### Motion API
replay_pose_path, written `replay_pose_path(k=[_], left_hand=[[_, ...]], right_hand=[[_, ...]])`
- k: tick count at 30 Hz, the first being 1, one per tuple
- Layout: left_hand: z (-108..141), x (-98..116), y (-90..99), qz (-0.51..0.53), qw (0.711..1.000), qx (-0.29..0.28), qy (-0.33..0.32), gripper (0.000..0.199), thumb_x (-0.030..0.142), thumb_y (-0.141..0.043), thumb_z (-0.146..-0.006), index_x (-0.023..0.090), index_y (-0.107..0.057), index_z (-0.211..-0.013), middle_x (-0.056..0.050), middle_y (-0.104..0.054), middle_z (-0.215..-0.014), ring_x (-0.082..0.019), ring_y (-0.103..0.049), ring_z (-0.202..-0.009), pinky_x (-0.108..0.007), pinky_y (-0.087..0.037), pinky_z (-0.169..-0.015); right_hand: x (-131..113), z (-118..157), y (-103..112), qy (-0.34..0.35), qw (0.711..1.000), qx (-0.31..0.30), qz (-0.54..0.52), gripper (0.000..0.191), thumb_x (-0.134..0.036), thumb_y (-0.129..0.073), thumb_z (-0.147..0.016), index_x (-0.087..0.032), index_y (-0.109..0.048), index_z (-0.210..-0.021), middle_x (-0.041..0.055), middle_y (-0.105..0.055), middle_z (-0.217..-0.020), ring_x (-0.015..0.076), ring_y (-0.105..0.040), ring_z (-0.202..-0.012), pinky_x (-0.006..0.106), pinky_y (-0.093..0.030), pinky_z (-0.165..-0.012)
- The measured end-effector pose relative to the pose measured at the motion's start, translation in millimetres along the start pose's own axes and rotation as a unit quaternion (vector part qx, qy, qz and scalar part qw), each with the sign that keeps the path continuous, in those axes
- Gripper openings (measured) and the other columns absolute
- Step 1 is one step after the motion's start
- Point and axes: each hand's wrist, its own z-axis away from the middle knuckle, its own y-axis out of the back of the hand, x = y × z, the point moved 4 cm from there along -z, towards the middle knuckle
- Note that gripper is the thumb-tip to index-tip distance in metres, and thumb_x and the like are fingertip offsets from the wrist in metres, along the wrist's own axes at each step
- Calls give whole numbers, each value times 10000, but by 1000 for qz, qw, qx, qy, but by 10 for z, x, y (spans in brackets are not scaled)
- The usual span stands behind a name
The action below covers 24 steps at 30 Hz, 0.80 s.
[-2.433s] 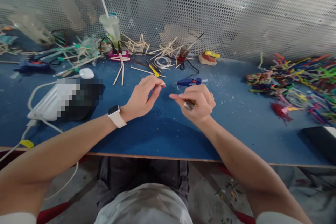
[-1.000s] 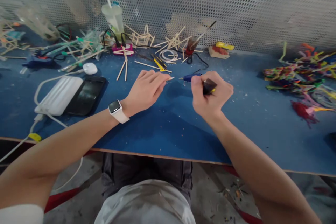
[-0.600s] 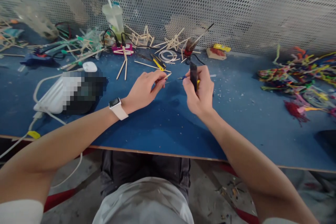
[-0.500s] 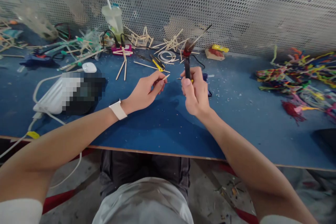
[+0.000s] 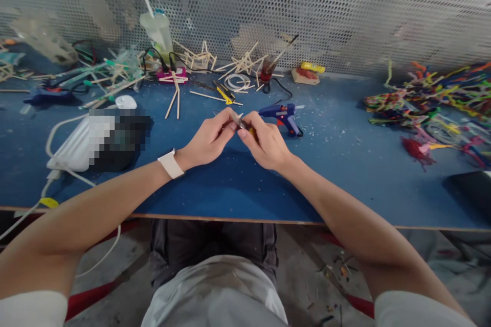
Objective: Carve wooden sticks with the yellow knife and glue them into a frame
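Note:
Over the blue table, my left hand (image 5: 210, 138) pinches a short pale wooden stick (image 5: 238, 118) between thumb and fingers. My right hand (image 5: 266, 142) is closed round a tool with a yellow and dark handle (image 5: 252, 132), its metal end touching or very close to the stick at my left fingertips. Most of the tool is hidden by my fingers. A blue glue gun (image 5: 282, 114) lies just behind and to the right of my right hand. Behind my left hand a yellow-black cutter (image 5: 225, 94) rests beside a coil of clear tubing (image 5: 237, 82).
Stick structures (image 5: 199, 56), a pink power block (image 5: 171, 75) and a cup with a straw (image 5: 159, 33) stand along the perforated metal panel (image 5: 337, 15). Coloured pipe cleaners (image 5: 433, 97) lie at right, a white device with cables (image 5: 79, 143) at left.
My right hand has moved left and lowered the dark-handled tool, bringing it against my left fingertips. The glue gun, mostly hidden before, now shows. The view has shifted slightly.

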Motion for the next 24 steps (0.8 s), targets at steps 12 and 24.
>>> replay_pose_path(k=[12,24], left_hand=[[-42,-48,35,2,1000,-15,-3,227,370,-520,-1181,243,-554,-998,26,-545,-753,-148,-482,-642,-321,-437,-653],[-77,-75,100,-99,992,-51,-56,528,698,-326,-1224,244,-541,-1062,-11,-663,-793,-177,-623,-632,-340,-433,-642]], right_hand=[[60,31,-96,-135,960,-23,-243,471,-690,-701,-1111,-269,-529,-989,-62,-607,-673,125,-522,-488,293,-385,-480],[92,-40,-147,-153,935,-7,-318,595,-806,-657,-1088,-233,-629,-932,-94,-509,-534,96,-455,-392,260,-349,-410]])
